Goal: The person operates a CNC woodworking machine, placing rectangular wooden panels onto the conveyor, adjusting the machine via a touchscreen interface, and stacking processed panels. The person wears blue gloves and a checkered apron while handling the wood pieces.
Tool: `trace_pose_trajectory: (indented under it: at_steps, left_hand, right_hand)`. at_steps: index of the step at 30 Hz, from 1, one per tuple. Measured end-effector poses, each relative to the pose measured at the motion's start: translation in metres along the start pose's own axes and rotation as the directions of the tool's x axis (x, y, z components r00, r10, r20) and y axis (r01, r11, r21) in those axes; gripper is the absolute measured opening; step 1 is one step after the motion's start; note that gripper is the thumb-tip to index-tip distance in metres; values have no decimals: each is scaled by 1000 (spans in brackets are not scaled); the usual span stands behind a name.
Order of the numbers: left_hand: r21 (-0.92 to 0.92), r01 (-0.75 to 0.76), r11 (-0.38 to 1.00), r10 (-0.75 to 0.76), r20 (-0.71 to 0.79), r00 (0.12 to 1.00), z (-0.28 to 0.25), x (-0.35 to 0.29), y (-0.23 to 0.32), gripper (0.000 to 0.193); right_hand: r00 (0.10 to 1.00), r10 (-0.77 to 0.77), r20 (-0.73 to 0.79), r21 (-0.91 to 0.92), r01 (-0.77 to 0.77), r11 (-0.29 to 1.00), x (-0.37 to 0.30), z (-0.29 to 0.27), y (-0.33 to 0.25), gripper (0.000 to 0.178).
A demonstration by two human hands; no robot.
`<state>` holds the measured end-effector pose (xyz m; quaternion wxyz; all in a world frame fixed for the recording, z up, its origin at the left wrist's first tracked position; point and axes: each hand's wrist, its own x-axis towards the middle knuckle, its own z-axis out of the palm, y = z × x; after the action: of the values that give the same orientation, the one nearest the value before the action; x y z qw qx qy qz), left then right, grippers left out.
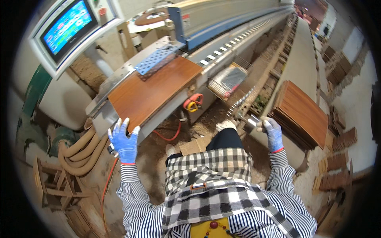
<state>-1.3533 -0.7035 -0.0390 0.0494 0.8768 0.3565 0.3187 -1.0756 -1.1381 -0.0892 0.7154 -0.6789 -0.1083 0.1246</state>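
Observation:
My left hand (125, 142), in a blue-and-white work glove, has its fingers spread on the near corner of a reddish-brown wood panel (154, 89). The panel lies flat on the machine's infeed table, its far edge beside a blue perforated plate (158, 58). My right hand (272, 134), gloved the same way, is raised to the right with its fingers curled. Close to its fingertips is a shiny metal cylinder (252, 121); whether they touch it I cannot tell. Just beyond that hand, a stack of similar panels (303, 113) rests on a pale surface.
A control screen (68, 29) stands at the upper left. The long machine (234, 22) with its toothed track runs away toward the back. Hoses (81, 154) and a wooden frame (59, 182) are at the lower left. A red cable (105, 198) trails over the floor. More panel stacks (335, 162) stand right.

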Motion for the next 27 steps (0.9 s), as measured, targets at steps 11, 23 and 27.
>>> trace_pose_trajectory:
  at_steps: [11,23,27]
  left_hand:
    - [17,-53,998,53,41,998,53,38,54,65]
    - [143,-176,974,178,1,984,64,35,42,63]
    - [145,-172,974,175,-5,985,54,34,50,60]
  right_hand:
    - [830,-545,117,-993,110,-46,27,-60,-37,39]
    - [872,-438,220,-975,188,-118,32,-73,-27,33]
    - [767,-585,264,-962,253,-103,5,-80,-19,25]
